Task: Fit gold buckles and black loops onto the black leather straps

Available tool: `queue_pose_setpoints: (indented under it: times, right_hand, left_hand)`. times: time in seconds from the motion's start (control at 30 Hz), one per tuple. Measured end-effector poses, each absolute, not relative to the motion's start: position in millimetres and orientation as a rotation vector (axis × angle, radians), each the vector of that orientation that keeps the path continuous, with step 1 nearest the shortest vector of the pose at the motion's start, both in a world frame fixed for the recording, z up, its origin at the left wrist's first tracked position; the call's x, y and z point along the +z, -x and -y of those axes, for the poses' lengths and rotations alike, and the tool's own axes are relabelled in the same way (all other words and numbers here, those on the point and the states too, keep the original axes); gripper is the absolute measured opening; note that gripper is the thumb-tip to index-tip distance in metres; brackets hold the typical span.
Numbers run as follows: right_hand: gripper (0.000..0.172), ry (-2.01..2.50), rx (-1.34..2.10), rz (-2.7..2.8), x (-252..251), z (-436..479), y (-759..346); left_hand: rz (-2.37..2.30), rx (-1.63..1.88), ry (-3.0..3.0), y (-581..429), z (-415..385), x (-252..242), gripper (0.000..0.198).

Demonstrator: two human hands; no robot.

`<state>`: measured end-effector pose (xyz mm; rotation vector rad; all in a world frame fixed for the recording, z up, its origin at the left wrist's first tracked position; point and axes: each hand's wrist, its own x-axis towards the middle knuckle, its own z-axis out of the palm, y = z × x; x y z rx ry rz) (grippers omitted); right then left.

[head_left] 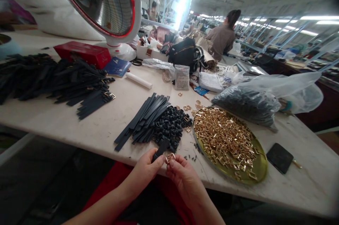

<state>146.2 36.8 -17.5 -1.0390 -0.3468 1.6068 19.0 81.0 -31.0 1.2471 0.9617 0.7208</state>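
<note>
At the table's front edge my left hand (148, 164) is closed on a black strap (162, 148). My right hand (182, 172) pinches a small gold buckle (170, 157) right beside my left thumb; whether the strap runs through it I cannot tell. Just beyond my hands lies a heap of small black strap loops (172, 126). Left of that heap is a stack of flat black straps (144, 120). A round gold tray (261, 173) full of gold buckles (225, 136) stands to the right. A few loose buckles (187, 107) lie between heap and tray.
A big pile of black straps (50, 76) covers the table's left side, near a red box (82, 53) and a fan (103, 2). A clear plastic bag (249, 101) of dark pieces lies behind the tray. A dark flat object (280, 158) rests at right. Another person (222, 39) stands farther back.
</note>
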Motion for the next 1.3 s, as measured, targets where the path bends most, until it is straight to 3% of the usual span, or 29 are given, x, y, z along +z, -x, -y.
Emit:
queue_pose_setpoints:
  times: [0.2,0.33,0.43,0.63,0.77,1.0,1.13,1.3]
  right_hand:
    - [0.024,1.196,1.575,0.548,-33,-37,-152]
    - [0.029,1.294,1.316,0.702,-36,-35,-156]
    - [0.02,1.311,1.231,0.782,-32,-35,-161]
    - [0.024,1.062,1.46,0.251,-31,-35,-160]
    - [0.024,1.002,1.534,0.199,-37,-26,-148]
    - [0.021,1.347,1.196,0.765,-42,-4,-137]
    - [0.023,1.335,1.234,0.758,-39,-1,-138]
    - [0.024,1.355,1.235,0.781,-39,-1,-138]
  left_hand:
    - [-0.95,0.622,-1.24,-23,-84,-32,0.026]
    - [-0.933,0.541,-1.355,-21,-86,-27,0.024]
    - [-0.941,0.509,-1.471,-14,-84,-24,0.029]
    - [-0.948,0.395,-1.636,0,-72,-19,0.034]
    - [-0.908,0.326,-1.728,-1,-68,-12,0.03]
    - [-0.94,0.368,-1.639,-7,-58,-12,0.011]
    - [-0.885,0.341,-1.511,-6,-54,-15,0.025]
    - [-0.894,0.317,-1.352,-9,-53,-16,0.026]
